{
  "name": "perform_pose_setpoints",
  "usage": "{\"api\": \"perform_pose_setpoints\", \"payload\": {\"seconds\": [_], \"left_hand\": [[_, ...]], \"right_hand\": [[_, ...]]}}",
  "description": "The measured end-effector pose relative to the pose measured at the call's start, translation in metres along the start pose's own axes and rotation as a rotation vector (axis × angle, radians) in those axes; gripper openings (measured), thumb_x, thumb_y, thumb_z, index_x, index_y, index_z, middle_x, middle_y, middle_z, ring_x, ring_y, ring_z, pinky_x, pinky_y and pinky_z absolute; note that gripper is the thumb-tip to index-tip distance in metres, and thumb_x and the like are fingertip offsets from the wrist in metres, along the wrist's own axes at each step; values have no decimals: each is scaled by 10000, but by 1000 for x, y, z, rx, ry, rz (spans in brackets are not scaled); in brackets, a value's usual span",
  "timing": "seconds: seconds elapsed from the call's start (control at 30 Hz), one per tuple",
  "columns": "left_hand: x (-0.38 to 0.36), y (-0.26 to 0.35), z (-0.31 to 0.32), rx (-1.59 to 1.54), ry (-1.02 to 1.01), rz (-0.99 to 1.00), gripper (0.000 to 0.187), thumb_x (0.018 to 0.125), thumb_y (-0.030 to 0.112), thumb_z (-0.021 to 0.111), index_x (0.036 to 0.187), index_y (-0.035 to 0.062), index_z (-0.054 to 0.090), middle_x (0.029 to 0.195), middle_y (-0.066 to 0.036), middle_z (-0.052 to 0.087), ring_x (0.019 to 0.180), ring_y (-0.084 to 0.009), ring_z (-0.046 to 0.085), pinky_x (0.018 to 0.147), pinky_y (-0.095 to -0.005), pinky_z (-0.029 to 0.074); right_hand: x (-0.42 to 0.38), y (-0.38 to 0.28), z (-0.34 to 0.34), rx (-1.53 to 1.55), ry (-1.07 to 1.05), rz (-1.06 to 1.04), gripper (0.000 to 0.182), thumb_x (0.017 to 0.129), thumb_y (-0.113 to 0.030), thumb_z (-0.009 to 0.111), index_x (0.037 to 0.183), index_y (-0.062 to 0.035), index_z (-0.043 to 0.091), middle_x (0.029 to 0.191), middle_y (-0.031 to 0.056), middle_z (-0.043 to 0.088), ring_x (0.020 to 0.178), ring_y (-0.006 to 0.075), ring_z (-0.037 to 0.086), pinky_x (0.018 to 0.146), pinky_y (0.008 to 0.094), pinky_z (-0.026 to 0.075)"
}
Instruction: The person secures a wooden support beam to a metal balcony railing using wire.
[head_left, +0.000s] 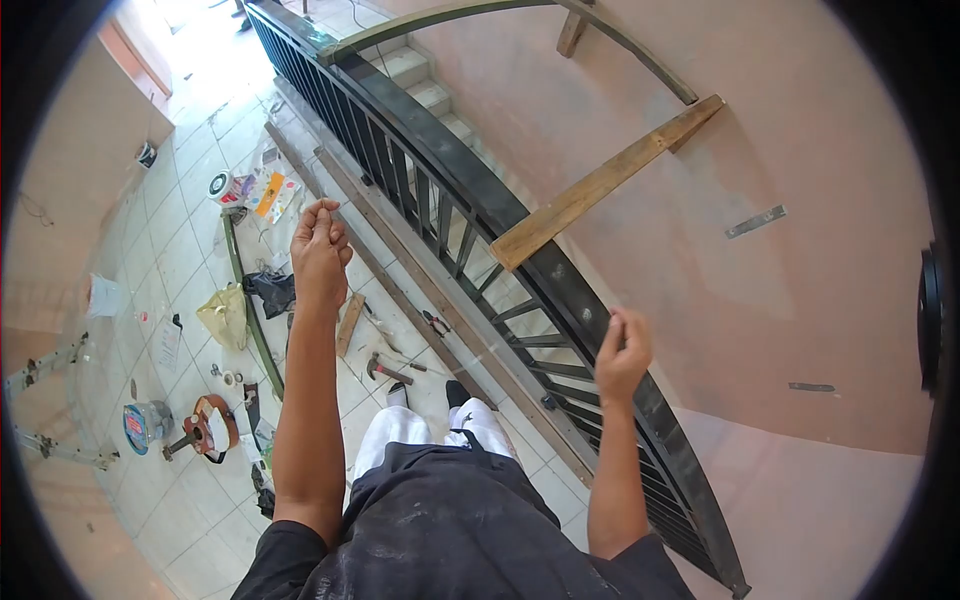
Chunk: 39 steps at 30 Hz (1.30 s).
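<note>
- Hands: my left hand (320, 245) was raised, fingertips pinched; my right hand (622, 352) curled shut beside the railing (520, 250). Whether either pinched a thin line, I could not tell.
- Plank (600, 185): rested across the railing's top, unclamped.
- Hammer (385, 370): lay on the tiles below.
- Risk: a nudge could probably tip that plank down the stairs (420, 85).
</note>
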<state>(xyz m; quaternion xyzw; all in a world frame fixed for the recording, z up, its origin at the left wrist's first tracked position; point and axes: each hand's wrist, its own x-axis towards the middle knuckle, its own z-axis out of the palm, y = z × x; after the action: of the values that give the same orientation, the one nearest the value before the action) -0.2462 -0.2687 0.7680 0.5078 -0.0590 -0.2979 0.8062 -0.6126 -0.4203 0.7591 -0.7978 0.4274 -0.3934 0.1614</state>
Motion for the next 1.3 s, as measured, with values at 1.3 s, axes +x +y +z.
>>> {"api": "perform_pose_setpoints", "payload": {"seconds": [1.3], "left_hand": [[20, -133, 107, 480, -125, 5, 224, 1007, 186, 577, 1050, -6, 684, 939, -34, 681, 848, -106, 642, 765, -274, 554]], "right_hand": [[85, 185, 42, 1124, 41, 991, 336, 1061, -419, 413, 1020, -97, 500, 648, -19, 387, 579, 126, 411, 682, 354, 494]]}}
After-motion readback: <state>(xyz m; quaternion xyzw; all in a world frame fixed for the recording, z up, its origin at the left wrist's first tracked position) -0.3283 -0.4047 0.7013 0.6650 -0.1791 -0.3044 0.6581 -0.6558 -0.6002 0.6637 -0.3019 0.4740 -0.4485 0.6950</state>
